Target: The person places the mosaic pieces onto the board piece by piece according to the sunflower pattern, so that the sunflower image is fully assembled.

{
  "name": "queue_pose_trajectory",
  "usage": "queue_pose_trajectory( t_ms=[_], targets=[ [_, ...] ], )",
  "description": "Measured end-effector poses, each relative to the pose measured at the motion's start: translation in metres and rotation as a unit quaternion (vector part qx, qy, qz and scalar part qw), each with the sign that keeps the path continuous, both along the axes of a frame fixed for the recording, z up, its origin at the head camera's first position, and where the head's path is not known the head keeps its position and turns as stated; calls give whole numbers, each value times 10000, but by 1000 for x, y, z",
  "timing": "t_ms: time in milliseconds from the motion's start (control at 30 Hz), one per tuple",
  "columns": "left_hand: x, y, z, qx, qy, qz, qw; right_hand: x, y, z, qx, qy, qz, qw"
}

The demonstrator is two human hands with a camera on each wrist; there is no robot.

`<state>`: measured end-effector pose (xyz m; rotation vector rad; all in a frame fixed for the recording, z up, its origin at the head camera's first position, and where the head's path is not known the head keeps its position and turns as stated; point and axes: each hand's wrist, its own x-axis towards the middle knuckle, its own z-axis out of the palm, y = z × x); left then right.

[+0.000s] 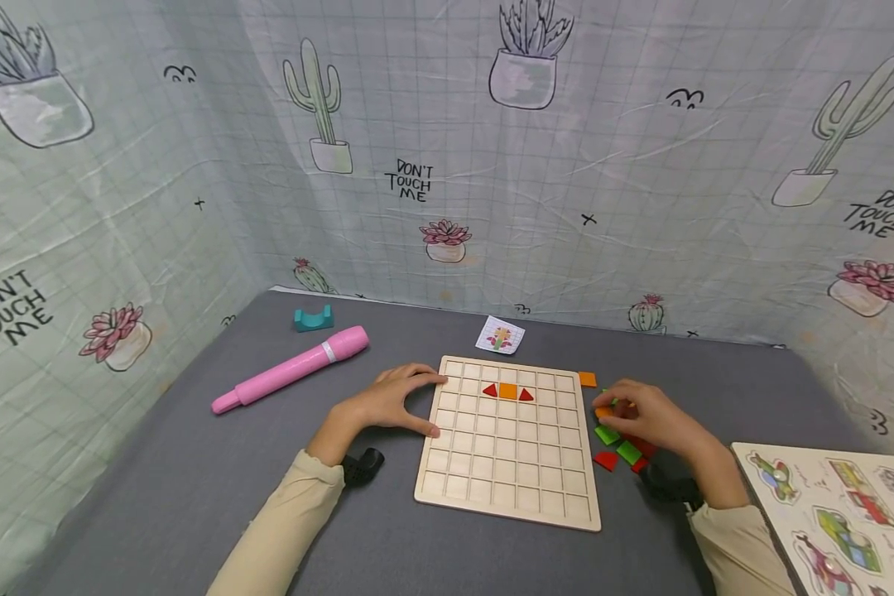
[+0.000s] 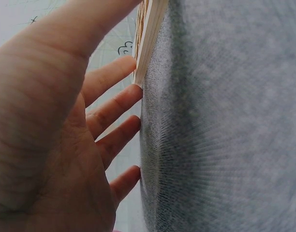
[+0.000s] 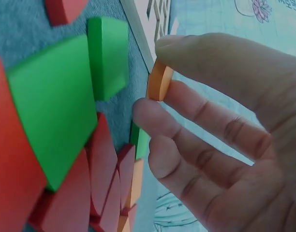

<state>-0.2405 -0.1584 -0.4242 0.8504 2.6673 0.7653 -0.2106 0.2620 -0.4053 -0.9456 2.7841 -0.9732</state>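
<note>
A pale wooden grid board (image 1: 510, 480) lies on the grey table. On its upper rows, an orange square tile (image 1: 508, 391) sits between two red triangle tiles (image 1: 526, 395). My left hand (image 1: 387, 403) is spread at the board's left edge, thumb and index fingertip at the rim; its fingers (image 2: 116, 104) look fairly straight in the left wrist view. My right hand (image 1: 644, 414) pinches an orange tile (image 3: 160, 81) between thumb and fingers, close over a loose pile. Green tiles (image 3: 56, 106) and red tiles (image 3: 102, 166) lie below it, partly hidden by the hand in the head view.
Another orange tile (image 1: 587, 379) lies by the board's upper right corner. Behind the board is a small picture card (image 1: 500, 335). A pink pen-like stick (image 1: 290, 370) and a teal holder (image 1: 313, 319) lie at left. A picture puzzle board (image 1: 805, 480) occupies the right front.
</note>
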Motion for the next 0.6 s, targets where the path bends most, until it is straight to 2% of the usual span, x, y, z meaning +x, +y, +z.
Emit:
queue_pose_trajectory(
  t_ms=[233,400,600],
  targets=[
    [0,-1,0,-39,24,21,10000,0,-10,-1,22,-257,101,9996],
    [0,-1,1,-6,22,39,10000,0,-19,0,-178,-401,217,9988],
    [1,1,1,34,-8,14,10000,-5,-35,0,-127,-517,468,9975]
  ],
)
